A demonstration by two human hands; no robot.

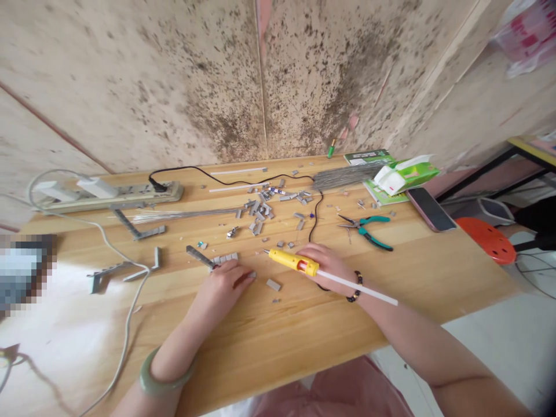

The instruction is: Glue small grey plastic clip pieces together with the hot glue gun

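Note:
My right hand [326, 259] is wrapped round a yellow hot glue gun [289, 260], its nozzle aimed left. A long white glue stick [360, 286] juts from the gun's rear. My left hand [223, 285] rests low over the table, with a small grey block [251, 275] at its fingertips. Just beyond those fingers lies a row of grey blocks [226, 258] joined to a dark grey strip [200, 256]; the hand partly hides this piece. A loose grey block [273, 284] sits on the wood between my hands.
Grey pieces [259, 209] are heaped mid-table beside thin wires [186, 214]. Angled grey assemblies [134, 229] lie left, near a power strip [125, 194] and white cable [129, 313]. Teal-handled pliers [368, 229], a phone [431, 209], a tissue pack [408, 175] and a wire bundle [343, 175] are right.

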